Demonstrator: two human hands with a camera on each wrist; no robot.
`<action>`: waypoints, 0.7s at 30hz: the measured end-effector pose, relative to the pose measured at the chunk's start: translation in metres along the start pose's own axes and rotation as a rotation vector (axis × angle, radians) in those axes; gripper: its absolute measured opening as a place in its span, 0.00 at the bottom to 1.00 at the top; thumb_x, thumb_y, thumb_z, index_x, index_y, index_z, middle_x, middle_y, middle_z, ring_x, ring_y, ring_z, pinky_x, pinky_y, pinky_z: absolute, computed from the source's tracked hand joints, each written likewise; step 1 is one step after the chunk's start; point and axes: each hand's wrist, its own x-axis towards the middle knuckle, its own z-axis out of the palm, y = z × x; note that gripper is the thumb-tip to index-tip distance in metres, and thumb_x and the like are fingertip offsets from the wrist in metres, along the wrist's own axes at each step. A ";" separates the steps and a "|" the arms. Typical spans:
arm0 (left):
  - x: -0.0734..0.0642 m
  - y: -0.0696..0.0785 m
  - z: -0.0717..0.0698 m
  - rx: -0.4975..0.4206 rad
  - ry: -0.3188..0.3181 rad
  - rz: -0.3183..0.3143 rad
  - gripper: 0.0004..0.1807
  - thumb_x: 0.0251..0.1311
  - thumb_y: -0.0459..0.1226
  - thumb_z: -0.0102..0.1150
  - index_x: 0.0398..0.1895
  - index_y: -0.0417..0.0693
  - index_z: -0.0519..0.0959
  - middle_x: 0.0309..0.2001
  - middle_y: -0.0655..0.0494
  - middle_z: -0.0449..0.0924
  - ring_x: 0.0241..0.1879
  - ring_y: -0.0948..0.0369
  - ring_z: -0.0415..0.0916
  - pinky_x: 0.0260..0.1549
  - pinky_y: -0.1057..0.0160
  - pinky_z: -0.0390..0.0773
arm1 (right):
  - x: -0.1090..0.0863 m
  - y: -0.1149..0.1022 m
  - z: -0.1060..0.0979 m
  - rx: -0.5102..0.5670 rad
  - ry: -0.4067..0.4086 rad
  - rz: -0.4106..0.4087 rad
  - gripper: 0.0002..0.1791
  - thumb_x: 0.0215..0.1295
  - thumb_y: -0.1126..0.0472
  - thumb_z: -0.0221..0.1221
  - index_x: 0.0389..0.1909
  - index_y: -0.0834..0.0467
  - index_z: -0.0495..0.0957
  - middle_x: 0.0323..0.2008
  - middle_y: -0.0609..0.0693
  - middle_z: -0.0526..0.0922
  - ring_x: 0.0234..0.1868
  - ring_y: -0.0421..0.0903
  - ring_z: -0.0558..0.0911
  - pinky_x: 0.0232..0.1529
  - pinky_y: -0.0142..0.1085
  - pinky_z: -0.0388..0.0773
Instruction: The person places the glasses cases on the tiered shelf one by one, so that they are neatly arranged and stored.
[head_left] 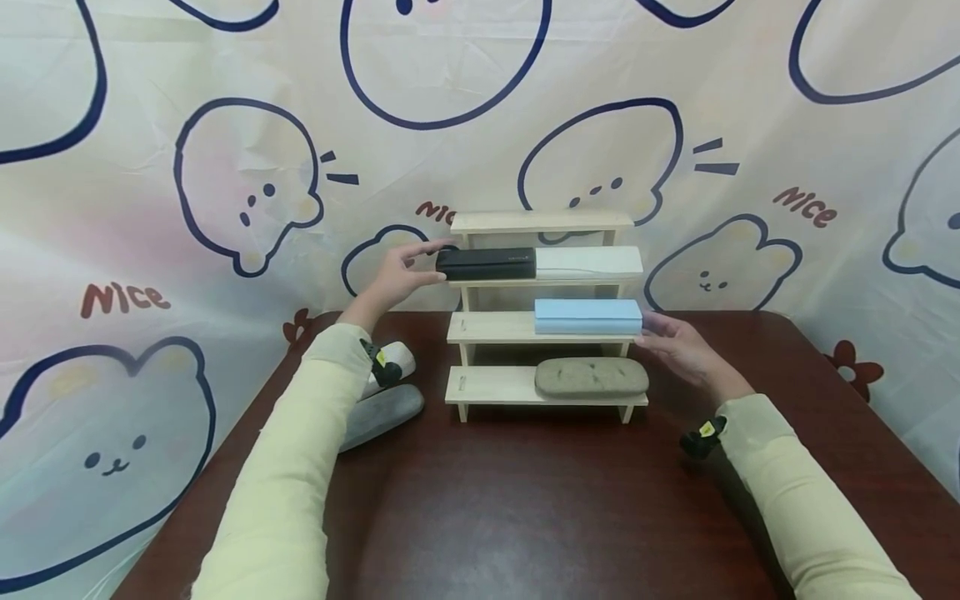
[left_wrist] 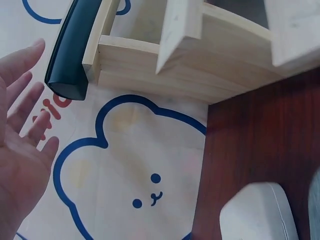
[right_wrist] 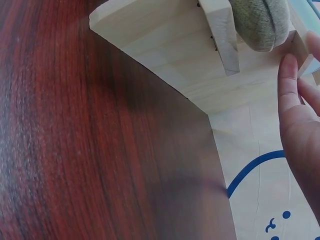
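A black glasses case (head_left: 486, 264) sits on the left half of the second shelf from the top, its left end jutting past the wooden rack (left_wrist: 150, 65). My left hand (head_left: 408, 271) is at that end, fingers extended; in the left wrist view the left hand (left_wrist: 22, 135) is spread beside the case (left_wrist: 70, 55). One shelf lower, a light blue case (head_left: 588, 317) lies on the right side. My right hand (head_left: 678, 346) is at its right end, fingertips right by the shelf edge. The right wrist view has the right hand (right_wrist: 302, 110) with fingers fairly straight.
A white case (head_left: 588, 262) lies right of the black one. On the bottom shelf (head_left: 491, 385) rests a grey-green fabric case (head_left: 591, 377). A grey case (head_left: 384, 414) and a white case (left_wrist: 255, 215) lie on the dark table (head_left: 525, 508) at left. Behind hangs a patterned cloth (head_left: 420, 167).
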 end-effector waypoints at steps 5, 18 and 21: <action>-0.017 -0.002 -0.006 0.006 0.020 -0.029 0.32 0.59 0.39 0.67 0.67 0.46 0.70 0.67 0.51 0.67 0.68 0.54 0.59 0.67 0.47 0.54 | 0.000 -0.001 -0.001 -0.005 0.004 0.004 0.43 0.68 0.59 0.60 0.76 0.59 0.46 0.75 0.60 0.49 0.73 0.58 0.53 0.69 0.53 0.51; -0.068 -0.017 -0.021 0.017 -0.026 -0.081 0.32 0.60 0.45 0.66 0.67 0.49 0.70 0.63 0.49 0.72 0.60 0.48 0.68 0.58 0.46 0.69 | -0.001 -0.001 -0.001 -0.034 -0.008 0.005 0.43 0.69 0.58 0.60 0.76 0.60 0.46 0.74 0.60 0.50 0.73 0.57 0.53 0.68 0.50 0.53; -0.081 -0.021 -0.023 0.022 -0.052 -0.095 0.33 0.60 0.47 0.66 0.67 0.50 0.70 0.61 0.49 0.73 0.57 0.48 0.71 0.54 0.46 0.74 | 0.000 0.000 -0.002 -0.038 -0.009 0.004 0.43 0.68 0.58 0.60 0.76 0.60 0.46 0.74 0.60 0.51 0.73 0.58 0.53 0.68 0.51 0.53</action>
